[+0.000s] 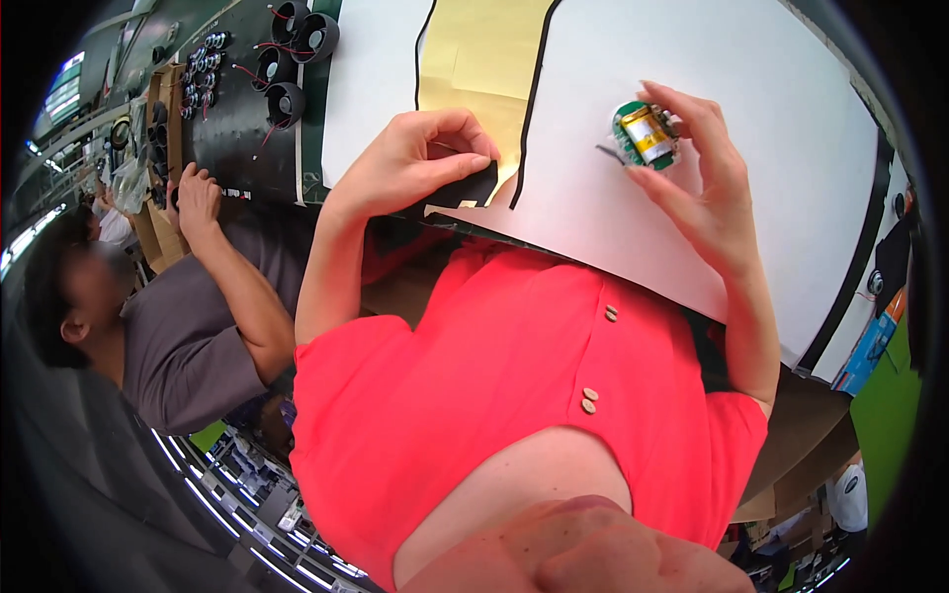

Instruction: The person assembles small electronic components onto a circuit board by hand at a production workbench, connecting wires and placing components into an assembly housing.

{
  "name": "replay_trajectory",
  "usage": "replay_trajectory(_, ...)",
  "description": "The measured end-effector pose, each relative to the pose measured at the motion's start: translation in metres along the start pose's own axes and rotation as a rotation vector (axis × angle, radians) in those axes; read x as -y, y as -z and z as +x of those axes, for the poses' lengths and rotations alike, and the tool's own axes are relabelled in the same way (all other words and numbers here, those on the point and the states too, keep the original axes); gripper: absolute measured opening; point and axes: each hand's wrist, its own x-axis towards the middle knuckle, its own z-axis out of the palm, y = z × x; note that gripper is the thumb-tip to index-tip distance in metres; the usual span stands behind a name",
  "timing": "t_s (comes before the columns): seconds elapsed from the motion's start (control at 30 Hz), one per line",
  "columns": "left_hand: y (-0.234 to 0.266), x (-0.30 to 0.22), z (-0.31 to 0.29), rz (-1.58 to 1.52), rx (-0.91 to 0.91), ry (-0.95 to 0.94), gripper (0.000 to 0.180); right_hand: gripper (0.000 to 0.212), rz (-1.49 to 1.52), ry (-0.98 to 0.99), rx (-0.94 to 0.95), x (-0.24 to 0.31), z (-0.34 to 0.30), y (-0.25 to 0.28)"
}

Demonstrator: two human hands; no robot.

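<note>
My right hand (710,188) holds a small round green circuit board (633,121) by its edges, between thumb and fingers, above the white work surface (613,227). A gold-and-silver battery pack (649,136) sits on the board's face. A short dark strip or wire sticks out from the board's left side. At the table's near edge, my left hand (420,158) pinches a black sheet-like piece (473,191), with thumb and index finger together. The piece lies over the lower end of a yellow paper sheet (484,59); whether it is stuck there I cannot tell.
Black strips (537,94) border the yellow sheet. Several round black speaker-like housings (286,104) with red wires stand at the far left, beside rows of small round metal parts (203,69). A co-worker (203,306) in grey sits at the left. A blue box (870,341) is at the right.
</note>
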Motion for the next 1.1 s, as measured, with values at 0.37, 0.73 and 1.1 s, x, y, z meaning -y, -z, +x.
replay_trajectory(0.37,-0.034,0.008,-0.010,0.530,-0.245,-0.301,0.010,0.068,-0.039,0.225,0.581,0.048,0.000,-0.040)
replay_trajectory(0.73,-0.031,0.015,-0.009,0.587,-0.264,-0.393,0.010,0.071,-0.392,0.251,0.733,0.062,0.009,-0.060)
replay_trajectory(1.1,-0.018,0.002,0.003,0.428,-0.375,-0.329,0.008,0.073,-0.475,0.277,0.748,0.064,0.008,-0.062)
